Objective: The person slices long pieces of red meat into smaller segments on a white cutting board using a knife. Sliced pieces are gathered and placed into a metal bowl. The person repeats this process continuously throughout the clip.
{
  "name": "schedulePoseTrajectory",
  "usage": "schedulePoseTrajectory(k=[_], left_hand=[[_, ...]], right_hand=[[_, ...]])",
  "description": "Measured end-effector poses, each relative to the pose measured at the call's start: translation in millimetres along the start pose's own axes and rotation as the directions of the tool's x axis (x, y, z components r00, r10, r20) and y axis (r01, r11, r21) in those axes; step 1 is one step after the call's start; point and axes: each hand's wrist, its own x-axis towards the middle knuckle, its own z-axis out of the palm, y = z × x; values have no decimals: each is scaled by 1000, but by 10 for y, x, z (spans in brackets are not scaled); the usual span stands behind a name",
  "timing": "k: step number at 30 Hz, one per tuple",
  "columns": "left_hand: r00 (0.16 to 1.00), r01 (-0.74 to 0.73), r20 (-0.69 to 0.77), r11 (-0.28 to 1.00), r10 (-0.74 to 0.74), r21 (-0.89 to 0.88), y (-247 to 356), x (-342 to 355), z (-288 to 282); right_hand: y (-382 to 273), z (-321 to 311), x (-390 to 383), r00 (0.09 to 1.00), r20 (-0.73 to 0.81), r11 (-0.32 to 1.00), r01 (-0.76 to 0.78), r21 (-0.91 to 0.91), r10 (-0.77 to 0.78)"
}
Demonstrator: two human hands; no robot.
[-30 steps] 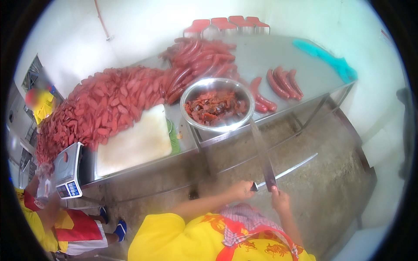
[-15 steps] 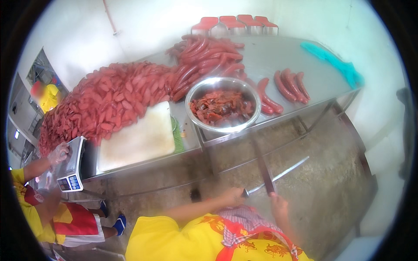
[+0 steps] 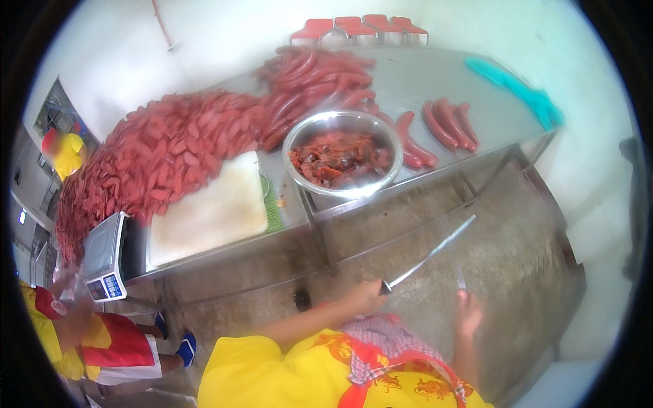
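Left fingers wrap a steel rod, right fingers a knife.

Bowl on table, right of cutting board

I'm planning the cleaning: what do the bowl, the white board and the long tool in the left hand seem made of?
Bowl: polished metal, probably stainless steel, judging by its bright highlights.
White board: likely plastic; off-white, dull, no grain visible.
Long tool in the left hand: silvery and shiny, so probably metal; its dark handle is too small to tell.
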Motion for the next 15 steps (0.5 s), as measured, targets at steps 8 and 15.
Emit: schedulePoseTrajectory(k=[8, 15], left_hand=[[986, -60, 150, 996, 69, -61, 362, -112, -38], [999, -21, 40, 1000, 21, -1, 211, -126, -264]], right_hand=[[45, 400, -323, 969, 232, 969, 138, -204, -89], [860, -82, -151, 833, 10, 812, -541, 220, 553]])
